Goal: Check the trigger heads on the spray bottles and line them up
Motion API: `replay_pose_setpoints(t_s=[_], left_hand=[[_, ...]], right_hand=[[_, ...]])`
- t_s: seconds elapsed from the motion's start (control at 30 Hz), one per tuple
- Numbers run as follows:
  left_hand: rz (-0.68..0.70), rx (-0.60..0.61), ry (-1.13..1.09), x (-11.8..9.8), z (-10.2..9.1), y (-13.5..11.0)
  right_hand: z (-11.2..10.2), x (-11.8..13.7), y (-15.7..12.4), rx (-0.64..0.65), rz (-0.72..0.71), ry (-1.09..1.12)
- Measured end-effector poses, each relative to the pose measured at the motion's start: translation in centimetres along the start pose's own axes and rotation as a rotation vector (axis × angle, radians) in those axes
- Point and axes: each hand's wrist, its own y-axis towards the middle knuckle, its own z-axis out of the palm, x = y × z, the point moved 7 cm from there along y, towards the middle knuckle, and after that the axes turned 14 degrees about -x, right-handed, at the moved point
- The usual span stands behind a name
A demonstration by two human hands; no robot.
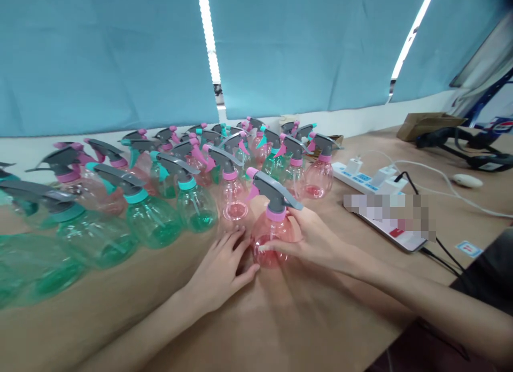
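Observation:
A clear pink spray bottle [272, 243] with a grey and pink trigger head stands upright on the brown table [288, 329]. My right hand [308, 238] is wrapped round its body from the right, thumb across the front. Just left of that bottle, my left hand [224, 270] lies on the tabletop with its fingers apart and nothing in it. Behind the hands is another pink spray bottle [234, 198]. A green spray bottle [196, 209] stands left of it, and a larger-looking green spray bottle [154, 222] is farther left.
Several more pink and green spray bottles crowd the left and back. On the right lie a white power strip [348, 177] with chargers, a phone [385, 222] with cables, a white mouse [467, 180], a black headset [465, 147] and a cardboard box [428, 125]. Blue curtains [280, 51] hang behind.

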Motion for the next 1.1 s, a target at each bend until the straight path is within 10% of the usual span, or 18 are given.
replay_pose_setpoints(t_s=[0.47,1.1], left_hand=[[-0.042,0.000,0.034,-1.1,0.0,-1.2],[0.010,0.014,-0.066,-1.3,0.6,0.5]], right_hand=[[-2.0,-4.0,2.5,-0.087,0.009,-0.273],[0.9,-6.5,8.1,-0.118,0.129,-0.317]])
